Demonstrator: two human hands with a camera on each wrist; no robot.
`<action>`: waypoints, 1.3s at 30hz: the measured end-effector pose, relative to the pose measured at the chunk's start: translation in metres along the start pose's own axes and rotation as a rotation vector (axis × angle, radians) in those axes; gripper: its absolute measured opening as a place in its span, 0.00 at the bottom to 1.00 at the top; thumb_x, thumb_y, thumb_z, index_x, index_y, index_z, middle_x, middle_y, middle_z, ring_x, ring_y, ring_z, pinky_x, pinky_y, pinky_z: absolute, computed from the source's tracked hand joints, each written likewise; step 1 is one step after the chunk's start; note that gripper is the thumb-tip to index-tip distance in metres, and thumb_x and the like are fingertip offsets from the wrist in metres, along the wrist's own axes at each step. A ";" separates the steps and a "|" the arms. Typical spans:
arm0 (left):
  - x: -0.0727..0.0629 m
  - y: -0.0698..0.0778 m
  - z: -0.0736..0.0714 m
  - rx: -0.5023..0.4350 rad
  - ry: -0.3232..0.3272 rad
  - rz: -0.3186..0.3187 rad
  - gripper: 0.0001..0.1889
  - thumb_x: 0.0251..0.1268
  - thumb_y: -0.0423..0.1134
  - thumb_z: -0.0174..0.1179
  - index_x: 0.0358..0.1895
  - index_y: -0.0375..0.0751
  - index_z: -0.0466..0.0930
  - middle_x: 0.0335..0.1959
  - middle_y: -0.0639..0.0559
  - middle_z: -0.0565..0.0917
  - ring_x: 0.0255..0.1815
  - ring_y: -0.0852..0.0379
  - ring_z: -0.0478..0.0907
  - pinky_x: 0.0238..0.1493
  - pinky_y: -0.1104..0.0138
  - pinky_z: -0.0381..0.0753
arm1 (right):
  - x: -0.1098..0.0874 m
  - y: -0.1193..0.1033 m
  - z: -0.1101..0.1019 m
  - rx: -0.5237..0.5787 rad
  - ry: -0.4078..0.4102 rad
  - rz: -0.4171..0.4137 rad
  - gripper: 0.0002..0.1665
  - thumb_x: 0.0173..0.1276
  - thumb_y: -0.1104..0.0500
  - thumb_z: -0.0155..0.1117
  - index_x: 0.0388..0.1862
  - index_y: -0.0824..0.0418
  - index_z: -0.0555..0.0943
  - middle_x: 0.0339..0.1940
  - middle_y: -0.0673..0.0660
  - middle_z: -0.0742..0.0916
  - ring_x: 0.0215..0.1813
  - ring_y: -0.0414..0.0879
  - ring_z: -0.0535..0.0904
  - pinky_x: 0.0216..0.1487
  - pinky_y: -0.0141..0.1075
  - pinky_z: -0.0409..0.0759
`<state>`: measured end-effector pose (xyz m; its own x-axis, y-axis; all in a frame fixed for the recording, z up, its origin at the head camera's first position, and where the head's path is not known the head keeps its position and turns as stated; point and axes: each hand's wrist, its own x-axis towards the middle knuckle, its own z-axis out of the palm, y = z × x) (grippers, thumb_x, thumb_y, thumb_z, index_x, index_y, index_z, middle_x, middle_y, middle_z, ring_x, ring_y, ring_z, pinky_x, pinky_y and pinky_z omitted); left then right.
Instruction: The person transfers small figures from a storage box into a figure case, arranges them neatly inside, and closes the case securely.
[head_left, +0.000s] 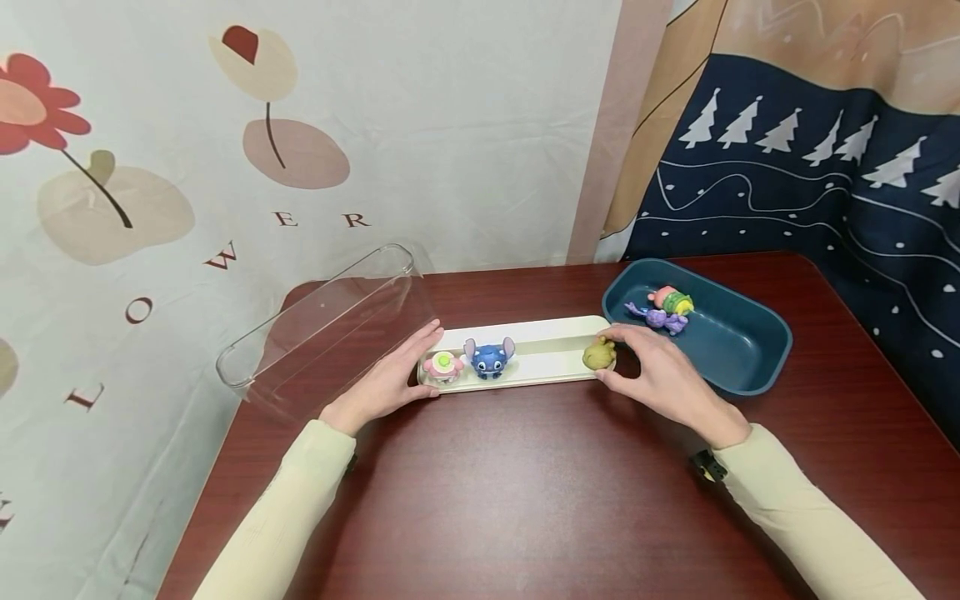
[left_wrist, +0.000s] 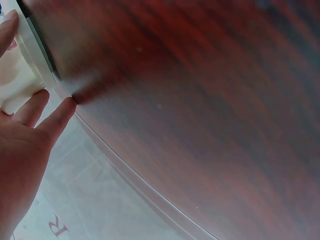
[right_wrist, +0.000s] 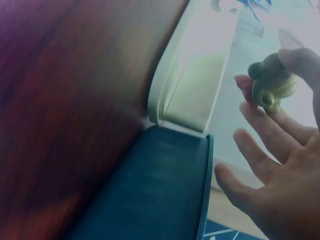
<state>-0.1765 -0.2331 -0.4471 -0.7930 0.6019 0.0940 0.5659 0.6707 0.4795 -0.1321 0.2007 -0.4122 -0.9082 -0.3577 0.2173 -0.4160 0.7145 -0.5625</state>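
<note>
A long cream tray [head_left: 551,367] lies across the table. My left hand [head_left: 386,371] holds its left end, the fingers at the back and the thumb at the front. Inside, beside that hand, sits a pink figurine with a white and green top [head_left: 443,366]; a blue big-eared figurine [head_left: 490,358] sits just right of it. Over the tray's right end my right hand [head_left: 660,367] pinches a green figurine [head_left: 598,354] between thumb and fingers. The right wrist view shows this green figurine [right_wrist: 272,85] with a reddish part, raised at the fingertips.
A dark blue bin [head_left: 738,337] stands behind my right hand, holding a purple figurine [head_left: 660,318] and a pink, green and yellow figurine [head_left: 672,301]. At the left rear a clear plastic cover [head_left: 322,325] leans tilted near the patterned curtain [head_left: 465,167]. Reddish-brown tabletop [head_left: 517,483] spreads in front.
</note>
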 end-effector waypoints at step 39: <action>0.000 -0.002 0.002 -0.012 0.001 0.002 0.51 0.58 0.36 0.78 0.82 0.36 0.56 0.84 0.41 0.54 0.83 0.45 0.54 0.78 0.49 0.59 | 0.021 -0.006 0.034 0.088 -0.110 0.094 0.32 0.73 0.50 0.67 0.68 0.68 0.79 0.64 0.66 0.83 0.65 0.59 0.79 0.66 0.57 0.76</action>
<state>-0.1775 -0.2335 -0.4493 -0.7921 0.6027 0.0964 0.5649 0.6641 0.4897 -0.1474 0.1688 -0.4315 -0.9303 -0.3591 0.0741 -0.3194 0.6942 -0.6450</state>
